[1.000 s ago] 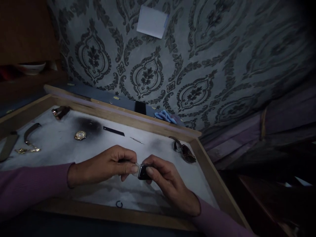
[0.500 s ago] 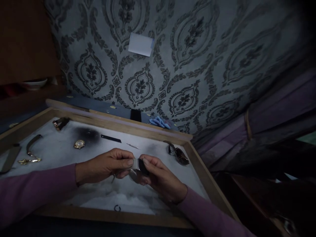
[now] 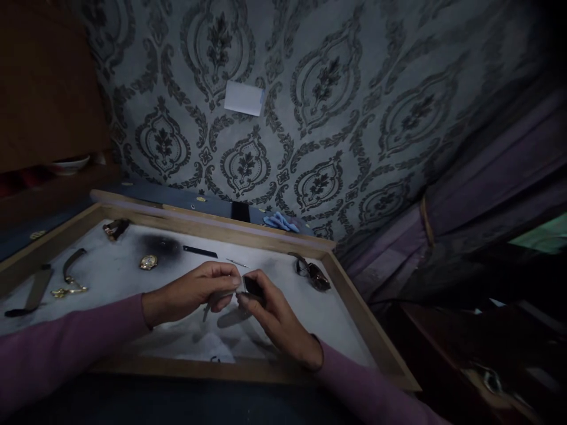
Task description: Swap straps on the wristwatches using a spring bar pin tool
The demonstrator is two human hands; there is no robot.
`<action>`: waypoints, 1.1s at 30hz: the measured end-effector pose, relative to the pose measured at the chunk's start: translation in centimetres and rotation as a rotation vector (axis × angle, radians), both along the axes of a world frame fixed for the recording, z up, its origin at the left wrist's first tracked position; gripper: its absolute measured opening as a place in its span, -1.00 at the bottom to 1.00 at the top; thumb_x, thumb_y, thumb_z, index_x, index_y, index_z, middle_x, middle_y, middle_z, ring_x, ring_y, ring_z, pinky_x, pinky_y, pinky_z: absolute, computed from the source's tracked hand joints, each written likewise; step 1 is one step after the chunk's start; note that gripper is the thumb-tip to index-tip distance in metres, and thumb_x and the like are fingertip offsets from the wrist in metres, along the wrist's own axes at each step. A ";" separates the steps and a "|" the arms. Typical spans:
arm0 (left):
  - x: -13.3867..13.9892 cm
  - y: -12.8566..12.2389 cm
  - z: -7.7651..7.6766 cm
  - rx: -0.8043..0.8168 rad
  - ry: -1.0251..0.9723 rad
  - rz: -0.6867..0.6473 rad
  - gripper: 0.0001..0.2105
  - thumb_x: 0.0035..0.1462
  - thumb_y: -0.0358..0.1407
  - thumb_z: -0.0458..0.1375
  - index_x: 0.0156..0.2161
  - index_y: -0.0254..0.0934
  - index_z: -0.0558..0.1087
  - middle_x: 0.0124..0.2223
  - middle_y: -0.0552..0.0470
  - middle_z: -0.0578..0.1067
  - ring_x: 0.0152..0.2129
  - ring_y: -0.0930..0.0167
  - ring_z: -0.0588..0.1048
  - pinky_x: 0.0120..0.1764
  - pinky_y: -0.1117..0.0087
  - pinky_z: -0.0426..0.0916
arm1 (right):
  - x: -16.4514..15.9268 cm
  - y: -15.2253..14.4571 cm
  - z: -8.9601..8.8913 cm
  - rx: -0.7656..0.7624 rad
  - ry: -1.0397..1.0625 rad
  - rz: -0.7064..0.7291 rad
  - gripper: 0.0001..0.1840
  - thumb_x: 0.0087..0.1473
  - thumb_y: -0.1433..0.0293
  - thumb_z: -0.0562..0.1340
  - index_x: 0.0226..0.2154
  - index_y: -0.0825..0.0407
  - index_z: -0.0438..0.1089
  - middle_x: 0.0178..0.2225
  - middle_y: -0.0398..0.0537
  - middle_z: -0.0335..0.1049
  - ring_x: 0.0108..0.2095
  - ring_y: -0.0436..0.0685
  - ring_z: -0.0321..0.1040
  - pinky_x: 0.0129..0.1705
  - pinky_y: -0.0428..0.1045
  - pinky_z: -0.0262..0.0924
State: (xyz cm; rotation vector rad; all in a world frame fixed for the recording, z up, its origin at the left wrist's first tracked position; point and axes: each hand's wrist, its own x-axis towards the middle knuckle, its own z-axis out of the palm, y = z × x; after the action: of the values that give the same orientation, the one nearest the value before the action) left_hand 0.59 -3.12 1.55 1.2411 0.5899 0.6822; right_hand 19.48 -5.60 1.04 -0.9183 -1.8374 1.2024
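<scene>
Over the middle of a shallow wooden tray [image 3: 385,330], my right hand [image 3: 281,321] grips a smartwatch [image 3: 253,287] with a dark square face. The thumb lies along its near edge and the fingers are behind it. My left hand [image 3: 195,293] is closed in a pinch on a pale watch strap [image 3: 225,293] at the watch's left side; its fingertips hide where strap and case meet. A thin grey end hangs below the left fingers. Beyond the hands, a slim pointed tool [image 3: 237,262] and a dark flat bar [image 3: 200,252] lie on the tray's white lining.
A gold-rimmed watch [image 3: 148,262], a strap with gold parts [image 3: 69,290], and a grey-green strap [image 3: 35,289] lie to the left. Dark watches sit in the far-left corner [image 3: 116,229] and at the right [image 3: 316,275]. Behind the tray's rim is a blue cloth [image 3: 280,221].
The right hand has turned, so its thumb now lies on the watch's near side and the dark face shows differently. The left hand keeps its pinch. The whole view has shifted slightly.
</scene>
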 end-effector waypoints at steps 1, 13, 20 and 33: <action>-0.1 0.1 0.0 0.023 -0.003 -0.009 -0.70 0.17 -0.10 0.15 -0.40 -0.33 0.37 -0.54 0.11 0.36 -0.61 0.53 0.24 -0.48 0.50 0.12 | -0.1 0.1 -0.2 -0.056 0.061 0.002 -0.79 0.21 0.22 0.19 -0.23 0.03 0.28 -0.36 -0.15 0.26 -0.34 0.03 0.20 -0.25 -0.05 0.11; -1.0 1.1 -1.1 0.389 0.227 0.138 -0.75 0.18 -0.21 0.10 -0.08 -0.29 0.39 -0.18 -0.04 0.45 -0.26 0.36 0.39 -0.31 0.43 0.26 | -0.2 1.0 -0.6 -0.709 0.581 -0.074 -0.61 -0.03 0.13 0.39 -0.34 0.09 0.36 -0.52 -0.18 0.40 -0.58 -0.08 0.27 -0.48 -0.13 0.26; -1.4 0.6 0.0 0.478 0.175 0.107 -0.64 0.22 -0.28 0.10 0.12 -0.18 0.30 0.06 -0.10 0.37 0.01 0.28 0.32 -0.17 0.39 0.29 | 0.1 1.4 -1.0 -0.886 0.330 0.084 -0.62 0.10 0.12 0.25 -0.34 0.15 0.43 -0.67 -0.19 0.39 -0.78 -0.13 0.10 -0.79 -0.23 0.07; -1.5 1.9 -1.3 0.107 -0.070 0.036 -0.73 0.01 -0.22 0.33 -0.28 -0.37 0.43 -0.35 0.02 0.47 -0.43 0.45 0.42 -0.33 0.45 0.29 | 1.0 2.0 -0.6 -1.065 0.317 0.192 -0.52 0.33 0.11 -0.08 0.05 0.09 0.24 -0.49 0.06 0.54 -0.80 -0.12 0.14 -0.80 -0.26 0.03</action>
State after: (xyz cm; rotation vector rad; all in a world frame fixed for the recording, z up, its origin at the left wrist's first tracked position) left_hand -0.86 -1.23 0.20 1.3025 0.5244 0.7931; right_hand 20.50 -3.65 0.45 -0.9922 -0.9679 2.3662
